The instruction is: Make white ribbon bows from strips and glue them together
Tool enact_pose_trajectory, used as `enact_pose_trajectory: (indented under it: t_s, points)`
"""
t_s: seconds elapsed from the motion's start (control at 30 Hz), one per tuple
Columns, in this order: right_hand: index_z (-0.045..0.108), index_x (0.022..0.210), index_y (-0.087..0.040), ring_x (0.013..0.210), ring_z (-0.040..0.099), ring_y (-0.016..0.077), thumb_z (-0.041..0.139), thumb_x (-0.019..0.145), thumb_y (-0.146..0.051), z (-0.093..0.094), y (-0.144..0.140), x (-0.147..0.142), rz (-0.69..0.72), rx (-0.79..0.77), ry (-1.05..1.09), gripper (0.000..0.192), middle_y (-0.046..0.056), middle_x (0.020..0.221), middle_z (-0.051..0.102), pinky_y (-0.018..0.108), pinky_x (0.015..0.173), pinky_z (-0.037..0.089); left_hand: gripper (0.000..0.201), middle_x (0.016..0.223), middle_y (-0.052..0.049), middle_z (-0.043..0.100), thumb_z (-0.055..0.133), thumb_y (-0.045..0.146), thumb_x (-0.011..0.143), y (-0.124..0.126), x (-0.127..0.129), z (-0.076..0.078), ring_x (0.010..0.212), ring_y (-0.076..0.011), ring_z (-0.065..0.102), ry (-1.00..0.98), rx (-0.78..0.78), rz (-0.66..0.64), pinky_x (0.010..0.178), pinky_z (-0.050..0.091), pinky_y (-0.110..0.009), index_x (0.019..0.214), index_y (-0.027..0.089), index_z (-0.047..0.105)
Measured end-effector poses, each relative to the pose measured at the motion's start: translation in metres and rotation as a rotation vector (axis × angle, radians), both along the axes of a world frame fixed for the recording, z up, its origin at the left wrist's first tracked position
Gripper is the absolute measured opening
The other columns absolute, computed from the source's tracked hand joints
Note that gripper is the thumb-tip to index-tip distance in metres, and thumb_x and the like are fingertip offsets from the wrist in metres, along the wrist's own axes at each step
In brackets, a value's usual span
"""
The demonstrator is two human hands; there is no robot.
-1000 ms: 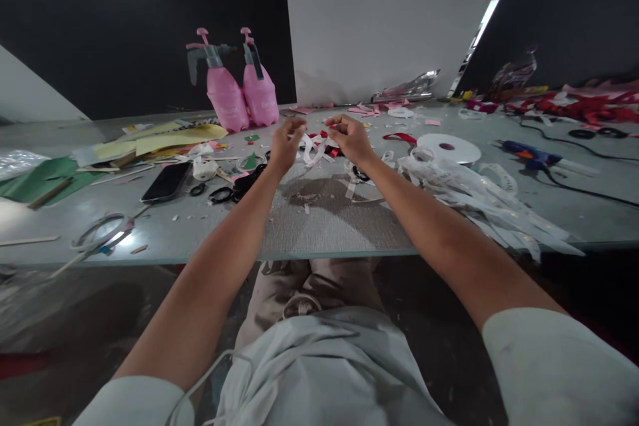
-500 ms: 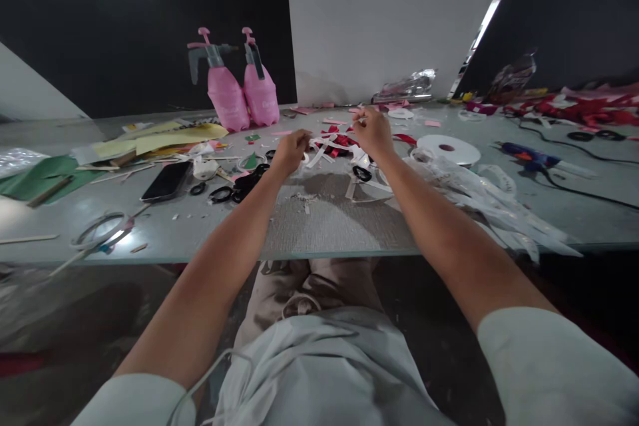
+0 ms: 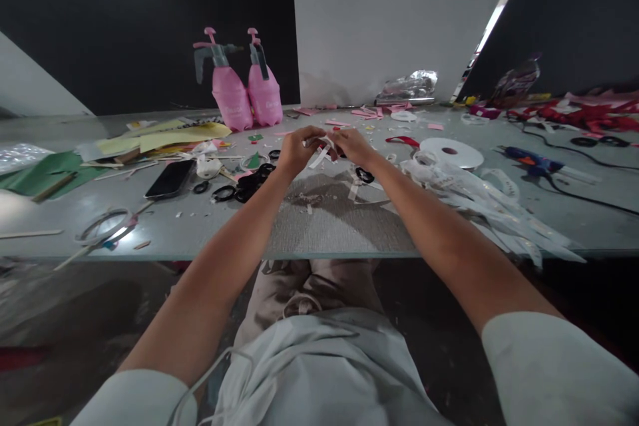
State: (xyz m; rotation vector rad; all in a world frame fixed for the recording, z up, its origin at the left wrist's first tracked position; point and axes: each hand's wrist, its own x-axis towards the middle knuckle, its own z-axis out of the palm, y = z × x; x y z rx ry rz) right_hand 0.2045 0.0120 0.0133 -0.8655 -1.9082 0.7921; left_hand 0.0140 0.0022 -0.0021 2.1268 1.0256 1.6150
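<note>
my left hand and my right hand meet over the middle of the glass table, fingertips almost touching. between them i pinch a white ribbon strip; both sets of fingers are closed on it, and one loose end hangs down and to the left from the pinch. i cannot tell how the strip is folded inside my fingers.

at 12 o'clock from my hands, far back by the wall, stand two pink spray bottles side by side. at 9 o'clock lies a dark phone, and between it and my left wrist sits a pair of black scissors. at 3 o'clock a white ribbon spool lies flat, with a heap of white ribbon lengths spreading toward 4 o'clock. beyond the spool rests a blue glue gun with its cord. yellow and green paper sheets lie at 10 o'clock.
</note>
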Motion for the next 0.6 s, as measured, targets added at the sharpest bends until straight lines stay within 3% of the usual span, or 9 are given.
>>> enact_pose_trajectory:
  t_s: [0.17,0.33,0.4,0.47,0.6]
  points:
    - [0.06,0.064,-0.018,0.039,0.036,0.0068,0.078,0.08,-0.069,0.0,-0.009,0.001,0.088,-0.145,0.17,0.057,-0.006,0.044,0.04,0.022,0.042,0.03,0.015,0.088,-0.002,0.069,0.072,0.013,0.08,0.004,-0.008,-0.002,0.087,-0.0159,0.066,-0.01,0.007,0.132,0.086,0.051,-0.028,0.091,0.021,0.068]
    - [0.059,0.064,-0.017,0.038,0.029,0.0043,0.083,0.079,-0.055,0.004,-0.013,0.004,0.139,-0.203,0.235,0.047,-0.007,0.044,0.038,0.02,0.038,0.02,0.023,0.088,-0.004,0.068,0.065,0.004,0.071,0.014,-0.02,-0.003,0.093,-0.0196,0.064,-0.076,-0.118,0.26,0.09,0.05,-0.033,0.085,0.021,0.065]
    - [0.059,0.064,-0.017,0.038,0.028,0.004,0.081,0.081,-0.052,0.004,-0.014,0.004,0.137,-0.198,0.245,0.044,-0.007,0.045,0.039,0.02,0.039,0.02,0.027,0.09,-0.006,0.07,0.063,0.003,0.067,0.014,-0.02,-0.002,0.094,-0.0204,0.066,-0.084,-0.21,0.155,0.091,0.05,-0.034,0.088,0.019,0.066]
    - [0.058,0.064,-0.017,0.038,0.027,0.0038,0.079,0.083,-0.051,0.004,-0.013,0.004,0.119,-0.178,0.272,0.044,-0.007,0.045,0.039,0.02,0.039,0.019,0.033,0.093,-0.007,0.073,0.064,0.007,0.066,0.012,-0.016,-0.001,0.094,-0.0211,0.067,-0.08,-0.336,-0.059,0.089,0.05,-0.035,0.096,0.017,0.068]
    - [0.057,0.063,-0.017,0.037,0.028,0.0042,0.076,0.084,-0.053,0.002,-0.01,0.004,0.089,-0.166,0.318,0.045,-0.006,0.045,0.04,0.02,0.038,0.018,0.033,0.099,-0.01,0.075,0.068,0.034,0.079,-0.001,-0.005,0.002,0.097,-0.0244,0.07,-0.092,-0.567,-0.432,0.088,0.05,-0.038,0.106,0.016,0.072]
